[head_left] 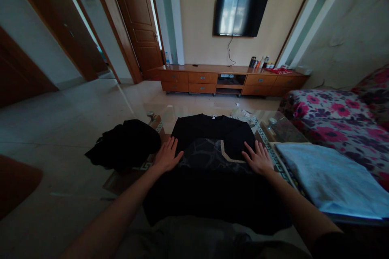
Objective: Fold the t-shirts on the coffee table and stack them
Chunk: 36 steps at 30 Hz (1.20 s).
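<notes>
A black T-shirt point(212, 190) lies spread over a glass coffee table in front of me, its collar with a small white label pointing away. A grey patterned panel with a beige edge crosses its middle. At the shirt's left side my left hand point(167, 156) rests flat, fingers apart. My right hand point(259, 159) lies on the opposite side, fingers likewise spread. Neither hand grips the cloth. Left of my left hand sits a crumpled heap of black clothing point(126, 143).
The glass coffee table point(290, 127) has a Greek-key border. On the right lies a pale blue plastic-looking sheet point(331, 178), near a floral sofa point(337, 109). A low wooden TV cabinet point(202, 77) stands ahead under a wall-mounted television point(240, 16).
</notes>
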Tool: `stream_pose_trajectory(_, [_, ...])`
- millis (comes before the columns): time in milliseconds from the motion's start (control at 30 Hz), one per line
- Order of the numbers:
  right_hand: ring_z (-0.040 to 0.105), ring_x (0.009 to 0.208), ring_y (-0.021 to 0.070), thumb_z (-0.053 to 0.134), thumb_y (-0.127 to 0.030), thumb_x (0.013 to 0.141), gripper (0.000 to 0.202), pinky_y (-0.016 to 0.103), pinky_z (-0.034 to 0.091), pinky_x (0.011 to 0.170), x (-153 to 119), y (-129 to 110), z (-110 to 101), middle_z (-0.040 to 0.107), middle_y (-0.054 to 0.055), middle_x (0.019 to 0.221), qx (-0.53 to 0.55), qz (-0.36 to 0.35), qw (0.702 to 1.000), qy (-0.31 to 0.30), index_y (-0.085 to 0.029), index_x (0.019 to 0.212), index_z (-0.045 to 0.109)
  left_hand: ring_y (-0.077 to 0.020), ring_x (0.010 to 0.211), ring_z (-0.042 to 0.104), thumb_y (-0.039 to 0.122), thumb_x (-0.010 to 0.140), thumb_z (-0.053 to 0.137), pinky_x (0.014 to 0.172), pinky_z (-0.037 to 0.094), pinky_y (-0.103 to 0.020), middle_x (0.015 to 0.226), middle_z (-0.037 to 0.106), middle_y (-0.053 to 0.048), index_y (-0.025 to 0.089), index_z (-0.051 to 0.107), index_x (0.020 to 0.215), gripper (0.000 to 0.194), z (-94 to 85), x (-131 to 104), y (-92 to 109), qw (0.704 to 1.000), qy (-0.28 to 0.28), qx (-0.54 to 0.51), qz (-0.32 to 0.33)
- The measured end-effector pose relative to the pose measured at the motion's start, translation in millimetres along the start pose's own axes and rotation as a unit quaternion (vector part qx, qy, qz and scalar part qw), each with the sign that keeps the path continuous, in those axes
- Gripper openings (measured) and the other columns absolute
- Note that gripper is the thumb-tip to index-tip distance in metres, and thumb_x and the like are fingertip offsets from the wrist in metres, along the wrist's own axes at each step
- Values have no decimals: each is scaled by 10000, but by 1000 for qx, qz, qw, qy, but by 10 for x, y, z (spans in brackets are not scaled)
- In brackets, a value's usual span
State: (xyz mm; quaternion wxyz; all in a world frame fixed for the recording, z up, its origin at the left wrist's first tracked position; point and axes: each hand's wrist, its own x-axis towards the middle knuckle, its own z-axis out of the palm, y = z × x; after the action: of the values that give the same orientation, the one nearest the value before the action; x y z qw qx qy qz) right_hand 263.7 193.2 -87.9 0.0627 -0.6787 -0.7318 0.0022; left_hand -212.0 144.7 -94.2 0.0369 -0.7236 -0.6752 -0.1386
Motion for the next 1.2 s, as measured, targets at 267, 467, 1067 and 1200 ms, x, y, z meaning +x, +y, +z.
stream_pose_trajectory(267, [46,1562,287,251,-689,985,700,492,102,1239,-40,-11,48,19,15,1712,-21,10,999,-27,-377,1611,227,-335,1550,147,660,940,393,1230,170,-522,1661,258,-136,185,366,1564,785,9,-49,30,1000,-13,-1,1])
stream_pose_trajectory(467, [115,1549,287,225,-465,1027,690,467,140,1239,-301,-140,-243,91,68,1704,3,19,995,101,-205,1647,70,-274,1500,308,487,1019,283,1226,247,-436,1594,396,-129,163,454,1491,598,-207,-243,133,996,67,-26,-51])
stream_pose_trajectory(1067, [617,570,186,415,-518,899,454,266,454,538,-1899,482,-697,646,60,620,251,-4,930,-267,-187,721,670,-165,469,505,460,744,541,429,345,-251,626,632,-69,185,692,672,322,-1112,-1602,-236,720,-629,-286,-65])
stream_pose_trajectory(1200, [606,548,177,565,-435,740,283,230,379,443,-2171,585,-586,651,59,633,237,39,837,-492,-201,636,687,-180,552,597,581,704,664,461,427,-262,809,704,-94,205,692,731,378,-1012,-1786,-482,683,-679,-244,-113])
